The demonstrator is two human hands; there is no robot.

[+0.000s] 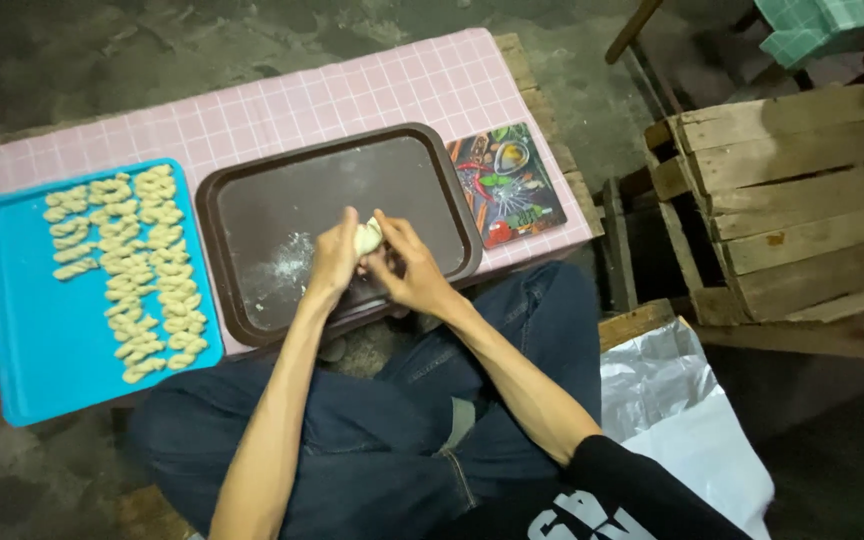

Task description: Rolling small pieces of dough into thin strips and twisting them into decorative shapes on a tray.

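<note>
Hands, left hand [335, 255] and right hand [407, 265], pinched a pale dough lump [368, 237] between them over the brown tray [242, 200], shaping step seemingly underway, twisted dough pieces [137, 265] at 9 o'clock on the blue tray [27, 330].

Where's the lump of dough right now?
In the head view, the pale dough lump is pinched between the left hand and right hand, over the near edge of the brown tray, right of the blue tray.
</note>
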